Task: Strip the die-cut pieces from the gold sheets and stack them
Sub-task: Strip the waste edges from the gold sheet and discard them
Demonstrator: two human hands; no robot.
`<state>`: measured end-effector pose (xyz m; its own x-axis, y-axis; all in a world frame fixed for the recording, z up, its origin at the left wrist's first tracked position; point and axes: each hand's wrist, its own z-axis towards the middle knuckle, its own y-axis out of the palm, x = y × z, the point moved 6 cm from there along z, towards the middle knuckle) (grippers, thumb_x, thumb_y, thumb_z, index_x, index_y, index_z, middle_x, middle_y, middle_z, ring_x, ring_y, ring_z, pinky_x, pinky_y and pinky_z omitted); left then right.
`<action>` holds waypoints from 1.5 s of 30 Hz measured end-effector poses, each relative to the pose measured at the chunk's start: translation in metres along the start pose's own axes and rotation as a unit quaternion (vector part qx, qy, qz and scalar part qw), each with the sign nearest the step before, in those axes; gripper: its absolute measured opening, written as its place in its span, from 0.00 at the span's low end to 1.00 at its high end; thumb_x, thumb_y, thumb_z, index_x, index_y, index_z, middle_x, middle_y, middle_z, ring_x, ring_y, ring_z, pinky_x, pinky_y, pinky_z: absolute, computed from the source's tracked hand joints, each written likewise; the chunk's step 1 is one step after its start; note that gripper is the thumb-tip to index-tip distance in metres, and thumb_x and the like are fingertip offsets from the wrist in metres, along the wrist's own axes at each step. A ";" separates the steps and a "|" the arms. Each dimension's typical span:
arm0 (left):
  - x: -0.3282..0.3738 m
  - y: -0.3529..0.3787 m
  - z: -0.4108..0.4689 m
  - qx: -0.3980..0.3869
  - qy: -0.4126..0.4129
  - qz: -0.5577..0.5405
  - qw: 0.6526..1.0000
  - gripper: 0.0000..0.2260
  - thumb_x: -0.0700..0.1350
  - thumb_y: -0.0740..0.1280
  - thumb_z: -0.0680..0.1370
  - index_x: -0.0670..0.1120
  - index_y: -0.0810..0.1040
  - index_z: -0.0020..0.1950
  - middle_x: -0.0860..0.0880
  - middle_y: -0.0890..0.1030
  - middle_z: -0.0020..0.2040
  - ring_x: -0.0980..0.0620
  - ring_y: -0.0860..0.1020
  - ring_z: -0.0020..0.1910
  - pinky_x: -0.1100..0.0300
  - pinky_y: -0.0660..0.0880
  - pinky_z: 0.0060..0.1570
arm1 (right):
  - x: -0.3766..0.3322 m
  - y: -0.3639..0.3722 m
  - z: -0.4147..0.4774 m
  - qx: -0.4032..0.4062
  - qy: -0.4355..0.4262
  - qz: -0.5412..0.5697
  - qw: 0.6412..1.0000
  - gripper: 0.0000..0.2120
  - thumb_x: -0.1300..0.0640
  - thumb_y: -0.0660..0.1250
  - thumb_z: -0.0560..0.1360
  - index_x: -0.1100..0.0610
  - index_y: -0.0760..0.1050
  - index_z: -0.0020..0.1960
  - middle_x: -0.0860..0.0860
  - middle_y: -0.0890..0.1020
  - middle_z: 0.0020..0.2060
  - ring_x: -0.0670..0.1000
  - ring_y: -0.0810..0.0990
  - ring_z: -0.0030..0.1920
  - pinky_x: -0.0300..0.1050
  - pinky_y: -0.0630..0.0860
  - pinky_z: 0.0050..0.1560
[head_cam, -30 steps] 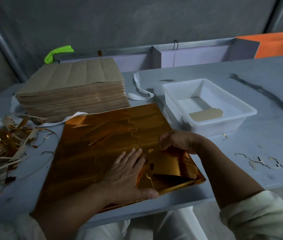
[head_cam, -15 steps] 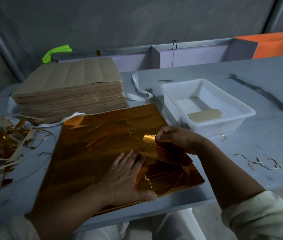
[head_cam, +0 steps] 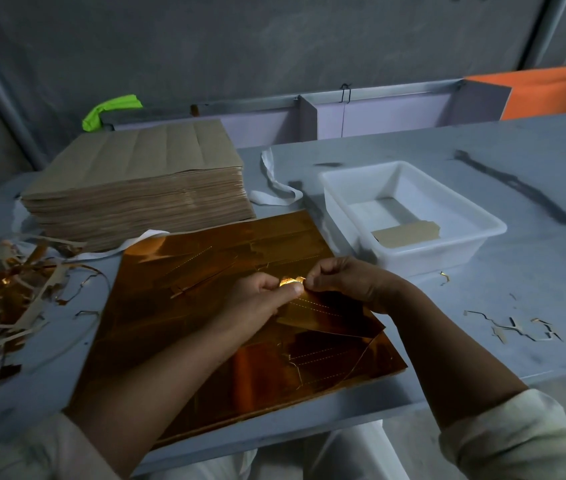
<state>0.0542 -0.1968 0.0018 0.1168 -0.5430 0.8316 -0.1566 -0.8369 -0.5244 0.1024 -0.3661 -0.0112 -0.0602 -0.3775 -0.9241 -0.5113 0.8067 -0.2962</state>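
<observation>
Both hands, left hand (head_cam: 260, 292) and right hand (head_cam: 347, 278), pinch a gold die-cut piece (head_cam: 330, 313) with curled fingers, just above the gold sheet (head_cam: 205, 306) (lying flat on the surface (head_cam: 482, 289)).

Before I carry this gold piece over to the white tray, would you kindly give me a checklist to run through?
1. Grip: left hand and right hand both pinch the gold piece at its upper end: ok.
2. Piece free of the gold sheets: lower end rests on them: cannot tell.
3. Waste slivers clinging to the piece: cannot tell.
4. Room in the white tray: one tan piece lies inside: ok.
</observation>
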 end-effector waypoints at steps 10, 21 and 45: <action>-0.006 0.000 0.004 0.020 -0.047 -0.122 0.991 0.05 0.43 0.69 0.77 0.49 0.79 0.53 0.49 0.80 0.45 0.54 0.76 0.41 0.62 0.71 0.37 | 0.004 -0.020 -0.010 0.120 -0.013 -0.004 0.993 0.14 0.46 0.66 0.79 0.56 0.81 0.50 0.57 0.83 0.47 0.58 0.80 0.51 0.51 0.73 0.55; -0.017 -0.028 -0.003 0.111 -0.015 -0.212 0.971 0.02 0.42 0.68 0.77 0.48 0.79 0.45 0.46 0.79 0.46 0.46 0.77 0.48 0.52 0.72 0.45 | -0.004 -0.034 -0.016 0.263 0.004 -0.098 0.960 0.22 0.38 0.62 0.79 0.54 0.78 0.62 0.54 0.81 0.56 0.56 0.79 0.56 0.57 0.77 0.60; -0.035 -0.044 0.012 0.171 -0.042 -0.256 0.951 0.02 0.42 0.67 0.78 0.48 0.78 0.49 0.47 0.80 0.47 0.50 0.78 0.46 0.56 0.73 0.42 | 0.022 -0.016 -0.016 0.061 0.133 -0.222 0.964 0.22 0.43 0.61 0.81 0.57 0.77 0.37 0.46 0.79 0.22 0.44 0.72 0.22 0.36 0.69 0.29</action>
<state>0.0683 -0.1418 -0.0065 0.1729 -0.0504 0.9836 0.2679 -0.9586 -0.0962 0.0955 -0.3946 -0.0230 -0.0843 -0.7885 -0.6092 -0.4333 0.5796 -0.6902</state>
